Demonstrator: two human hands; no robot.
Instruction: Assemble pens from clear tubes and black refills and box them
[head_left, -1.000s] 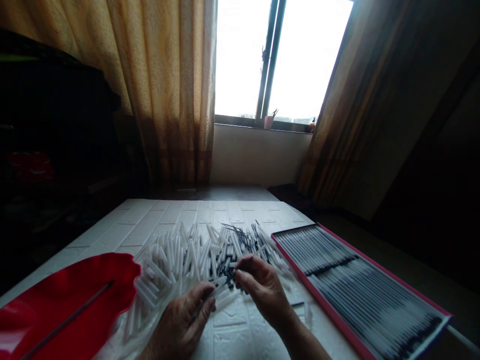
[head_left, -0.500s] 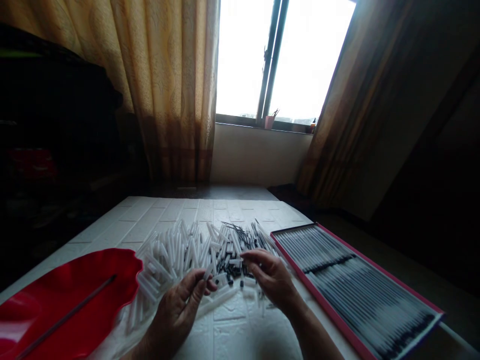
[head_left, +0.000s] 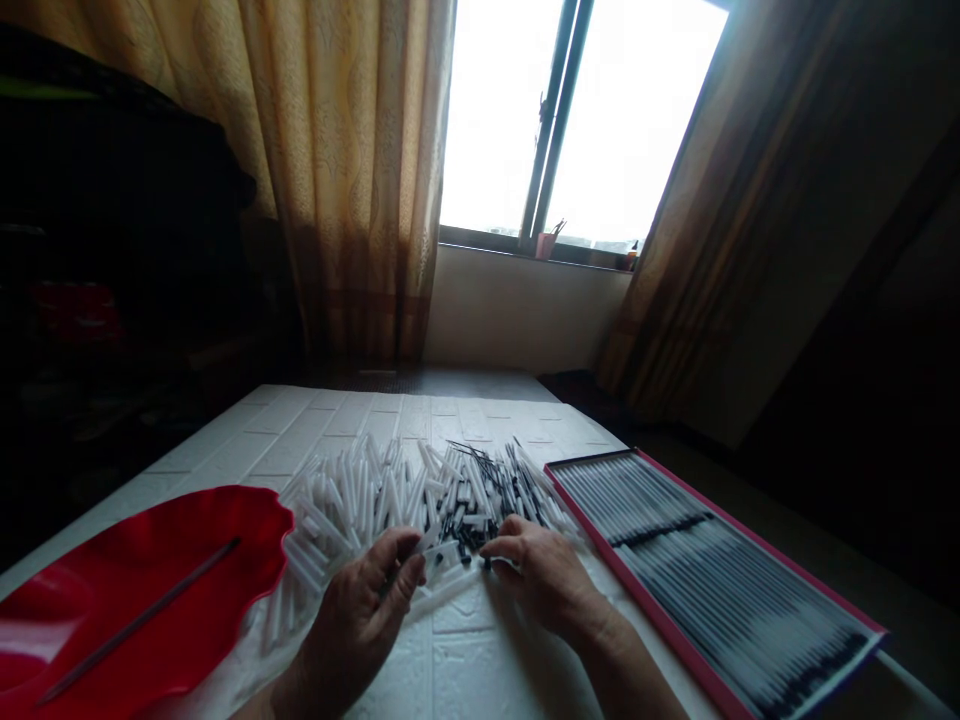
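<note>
My left hand (head_left: 365,607) is closed, with a translucent white plastic tube (head_left: 427,538) pinched between thumb and fingers. My right hand (head_left: 541,572) is down at the front of the pile, its thumb and forefinger closing round a small black cap (head_left: 487,564). Behind both hands spreads a heap of loose translucent tubes (head_left: 352,490). More small black caps (head_left: 463,556) lie between the hands. Thin dark rods (head_left: 480,462) stick out at the back of the heap.
To the left, a red scalloped tray (head_left: 255,570) holds one slim stick (head_left: 150,612). At the right, a red-edged box (head_left: 660,640) holds rows of pen-like sticks (head_left: 742,570). The white brick-patterned table (head_left: 300,418) runs toward a window.
My right hand has lowered from the heap to the small black cap on the table. My left hand still holds the tube, nearly in place. The view has shifted slightly.
</note>
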